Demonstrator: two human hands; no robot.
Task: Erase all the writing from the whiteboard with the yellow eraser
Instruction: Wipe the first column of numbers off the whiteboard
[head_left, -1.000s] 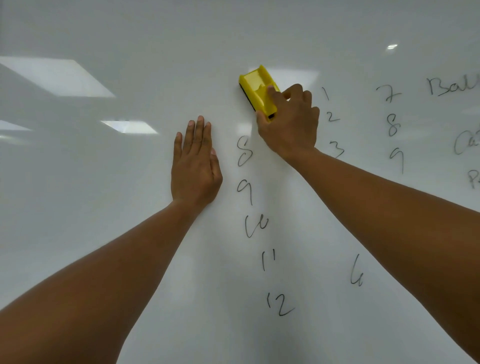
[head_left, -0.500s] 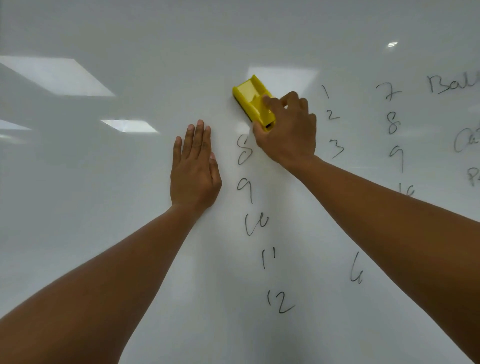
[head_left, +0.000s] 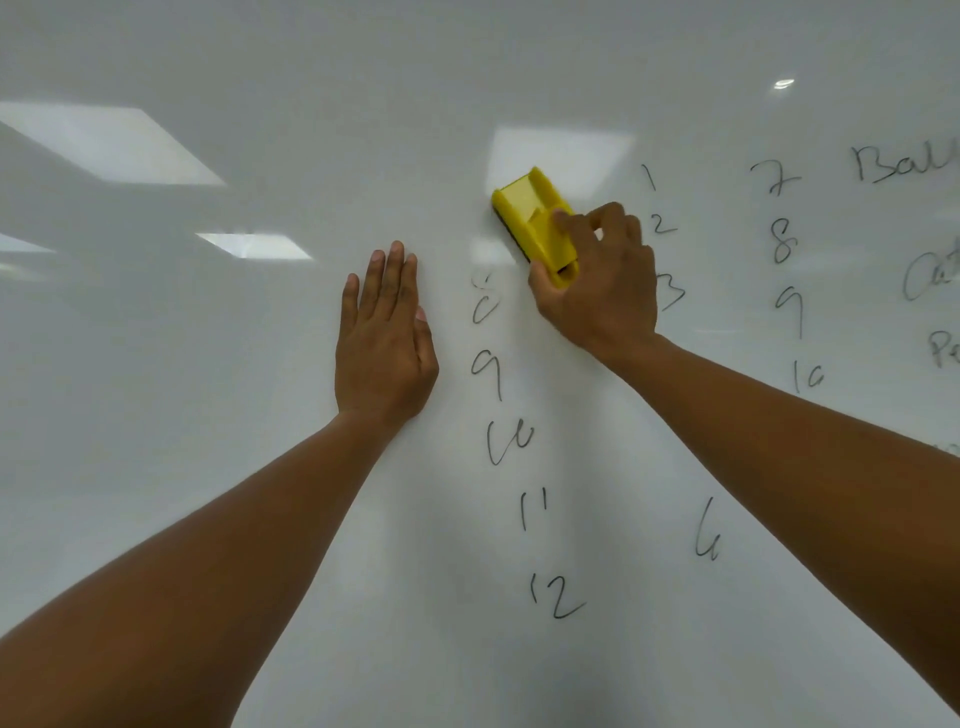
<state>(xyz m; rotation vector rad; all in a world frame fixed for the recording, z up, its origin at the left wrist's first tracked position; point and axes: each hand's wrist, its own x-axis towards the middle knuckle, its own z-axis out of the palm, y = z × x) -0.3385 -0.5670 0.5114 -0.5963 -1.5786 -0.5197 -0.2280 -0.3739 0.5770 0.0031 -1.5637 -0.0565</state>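
The white whiteboard (head_left: 208, 467) fills the view. My right hand (head_left: 602, 291) grips the yellow eraser (head_left: 530, 213), pressed against the board just above and right of a half-wiped "8" (head_left: 485, 306). Below that run the handwritten numbers 9 (head_left: 488, 371), 10, 11 and 12 (head_left: 556, 597). My left hand (head_left: 384, 338) lies flat on the board, fingers together, left of the number column. More digits (head_left: 784, 249) and words (head_left: 904, 163) are written to the right of my right hand; my right forearm hides part of that writing.
Ceiling lights reflect as bright patches (head_left: 114, 145) on the left half of the board. A lone "6" (head_left: 709, 535) sits low between the number column and my right forearm. Writing continues past the right edge.
The eraser slid down and left over the top of the "8", whose upper part is now smeared away. My left hand stayed flat in place.
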